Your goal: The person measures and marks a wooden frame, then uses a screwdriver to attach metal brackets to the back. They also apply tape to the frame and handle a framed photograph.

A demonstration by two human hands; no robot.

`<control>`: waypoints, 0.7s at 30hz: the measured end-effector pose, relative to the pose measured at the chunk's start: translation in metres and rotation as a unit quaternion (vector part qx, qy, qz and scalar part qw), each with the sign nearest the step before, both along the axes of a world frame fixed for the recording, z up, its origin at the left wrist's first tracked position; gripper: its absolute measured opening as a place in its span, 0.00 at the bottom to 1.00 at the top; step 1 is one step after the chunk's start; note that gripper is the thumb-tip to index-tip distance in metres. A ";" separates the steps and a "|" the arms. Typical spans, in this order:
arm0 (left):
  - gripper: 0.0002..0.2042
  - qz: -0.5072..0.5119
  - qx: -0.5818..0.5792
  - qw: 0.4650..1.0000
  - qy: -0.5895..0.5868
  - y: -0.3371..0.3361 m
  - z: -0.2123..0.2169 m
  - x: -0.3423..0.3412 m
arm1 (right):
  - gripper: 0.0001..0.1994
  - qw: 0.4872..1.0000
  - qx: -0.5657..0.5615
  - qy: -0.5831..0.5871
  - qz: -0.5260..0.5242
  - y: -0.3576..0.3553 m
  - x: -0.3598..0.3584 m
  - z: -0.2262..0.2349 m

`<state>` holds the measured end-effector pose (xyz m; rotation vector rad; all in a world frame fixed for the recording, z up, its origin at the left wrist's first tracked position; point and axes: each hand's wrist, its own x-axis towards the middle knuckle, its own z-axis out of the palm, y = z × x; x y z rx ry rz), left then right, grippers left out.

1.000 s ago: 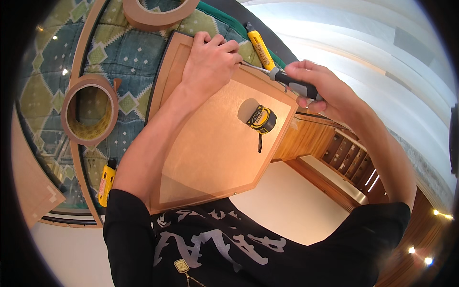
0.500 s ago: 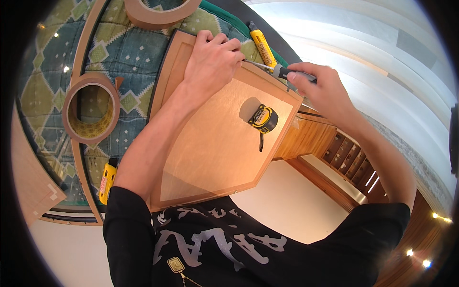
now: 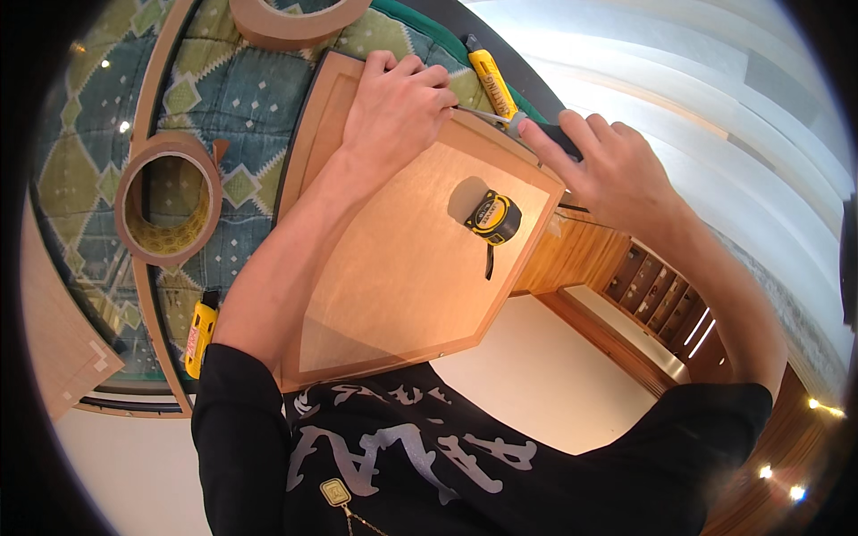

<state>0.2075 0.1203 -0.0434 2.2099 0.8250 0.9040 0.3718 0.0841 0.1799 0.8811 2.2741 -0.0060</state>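
A wooden framed panel (image 3: 384, 295) lies in front of me, its near edge close to my shirt. My left hand (image 3: 398, 112) is closed over the frame's far edge with curled fingers. In my right hand (image 3: 621, 165) is a screwdriver with a dark handle (image 3: 561, 141). Its thin metal shaft runs left along the frame's far edge toward my left fingertips. The tip meets the edge beside those fingers; what it touches is too small to make out. A yellow and black tape measure (image 3: 493, 217) rests on the panel, a dark strap hanging from it.
A yellow utility knife (image 3: 492, 82) lies just beyond the frame, and another yellow knife (image 3: 200, 338) sits by my left elbow. Brown tape rolls (image 3: 125, 201) (image 3: 299, 31) stand on the patterned quilt (image 3: 241, 107). A long curved strip (image 3: 148, 116) runs along the left.
My right hand has turned around the screwdriver handle, its fingers now covering more of it and the knuckles rolled over. My left hand keeps its place on the frame.
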 end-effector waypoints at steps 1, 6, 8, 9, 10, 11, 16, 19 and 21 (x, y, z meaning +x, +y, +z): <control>0.03 0.002 0.000 1.000 -0.002 0.000 0.000 0.000 | 0.30 1.000 -0.011 0.005 -0.017 0.001 0.005 -0.002; 0.03 0.008 -0.003 1.000 -0.007 0.000 -0.001 0.001 | 0.25 0.986 -0.059 0.060 -0.145 0.000 0.011 -0.008; 0.04 0.008 -0.001 1.000 -0.005 0.000 -0.001 0.002 | 0.21 0.972 -0.075 0.073 -0.212 0.002 0.004 -0.007; 0.04 0.008 0.000 1.000 -0.004 0.000 -0.001 0.002 | 0.19 0.959 -0.084 0.095 -0.253 0.004 0.003 -0.006; 0.05 0.008 0.000 1.000 -0.005 -0.001 -0.001 0.002 | 0.18 0.945 -0.093 0.116 -0.293 0.006 0.001 -0.006; 0.05 0.008 0.002 1.000 -0.005 0.000 -0.001 0.002 | 0.17 0.928 -0.100 0.137 -0.332 0.007 0.000 -0.005; 0.06 0.011 0.017 1.000 -0.006 -0.001 -0.004 0.003 | 0.16 0.786 -0.101 0.231 -0.565 0.001 -0.001 -0.016; 0.06 0.012 0.024 1.000 -0.007 -0.002 -0.006 0.003 | 0.16 0.628 -0.126 0.208 -0.739 0.016 -0.014 -0.010; 0.06 0.013 0.028 1.000 -0.004 -0.002 -0.006 0.003 | 0.16 0.503 -0.135 0.182 -0.834 0.028 -0.024 -0.004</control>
